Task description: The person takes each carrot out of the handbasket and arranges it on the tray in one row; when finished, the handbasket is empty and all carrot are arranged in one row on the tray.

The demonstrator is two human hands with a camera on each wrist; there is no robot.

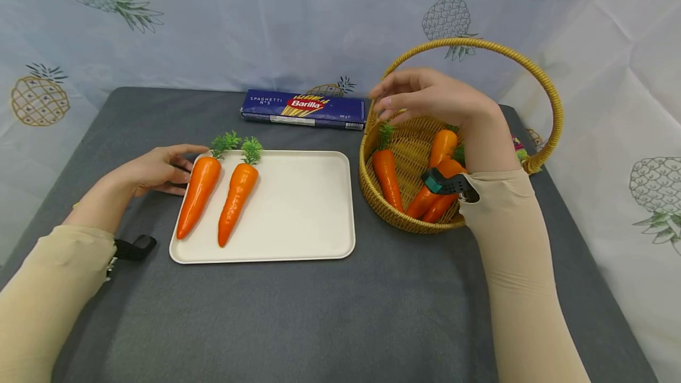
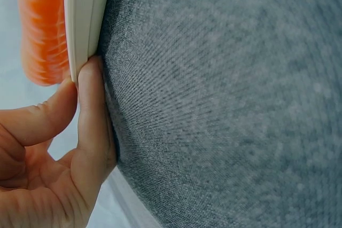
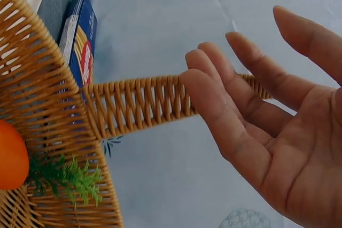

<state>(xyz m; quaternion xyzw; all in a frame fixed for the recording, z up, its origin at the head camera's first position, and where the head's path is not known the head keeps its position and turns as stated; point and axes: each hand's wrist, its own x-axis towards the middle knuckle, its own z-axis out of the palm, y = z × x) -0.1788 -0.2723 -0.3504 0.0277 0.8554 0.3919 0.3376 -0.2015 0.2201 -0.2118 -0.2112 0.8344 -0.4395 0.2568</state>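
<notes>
My left hand [image 1: 151, 171] pinches the left edge of a cream tray [image 1: 303, 205], thumb at the rim and a finger at its underside in the left wrist view. Two orange carrots with green tops lie on the tray: one [image 1: 199, 194] along its left edge, the other [image 1: 237, 203] just to the right. Over the wicker basket [image 1: 412, 224] my right hand [image 1: 431, 96] hovers with loosely bent fingers and nothing in them, near the handle [image 3: 144, 102]. Several carrots [image 1: 388, 177] lie inside the basket, some partly hidden by my right forearm.
A blue spaghetti box [image 1: 303, 109] lies behind the tray, its right end close to the basket. The basket's tall handle arches above its back and right side. Some colourful item [image 1: 520, 149], mostly hidden, is behind the basket. Pineapple-print cloth [image 1: 330, 22] hangs behind the grey table.
</notes>
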